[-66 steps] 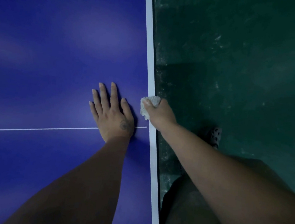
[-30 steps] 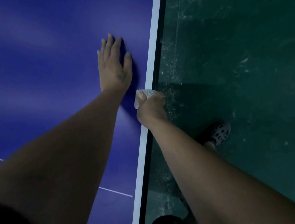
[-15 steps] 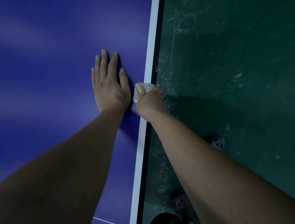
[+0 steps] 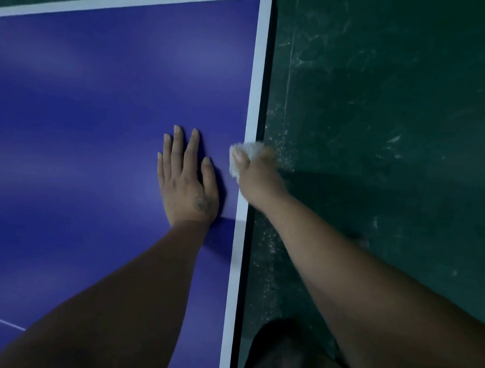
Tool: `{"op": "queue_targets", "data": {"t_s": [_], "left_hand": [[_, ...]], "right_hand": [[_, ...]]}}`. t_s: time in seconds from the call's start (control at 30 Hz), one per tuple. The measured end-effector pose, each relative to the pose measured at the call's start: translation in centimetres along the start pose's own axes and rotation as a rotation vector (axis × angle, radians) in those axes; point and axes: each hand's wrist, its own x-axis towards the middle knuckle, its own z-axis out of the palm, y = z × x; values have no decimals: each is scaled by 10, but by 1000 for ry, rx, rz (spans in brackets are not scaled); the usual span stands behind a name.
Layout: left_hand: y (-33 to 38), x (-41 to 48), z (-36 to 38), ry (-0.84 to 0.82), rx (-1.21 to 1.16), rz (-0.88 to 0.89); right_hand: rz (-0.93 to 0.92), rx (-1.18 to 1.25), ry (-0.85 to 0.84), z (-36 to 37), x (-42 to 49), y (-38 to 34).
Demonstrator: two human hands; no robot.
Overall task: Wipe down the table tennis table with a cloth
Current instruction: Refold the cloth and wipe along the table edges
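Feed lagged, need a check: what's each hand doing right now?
Left hand: open, flat on the table.
Right hand: gripping the cloth at the table's edge.

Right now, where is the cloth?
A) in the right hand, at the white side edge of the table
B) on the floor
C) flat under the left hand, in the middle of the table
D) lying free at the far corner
A: the right hand grips the cloth at the white side edge of the table, while the left hand rests flat on the blue surface and holds nothing.
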Motion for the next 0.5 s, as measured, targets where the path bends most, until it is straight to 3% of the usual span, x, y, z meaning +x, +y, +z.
{"op": "queue_targets", "data": {"t_s": [0.2,0.33,0.5], "left_hand": [[-2,1,2,-20,-23,-2],[-2,2,2,-22,-28,-4],[-2,2,2,-11,-35,4]], "right_hand": [[53,-104,-19,19,-44,41],[121,-156,-9,12,-20,19],[33,-7,56,-7,14,-21]]}}
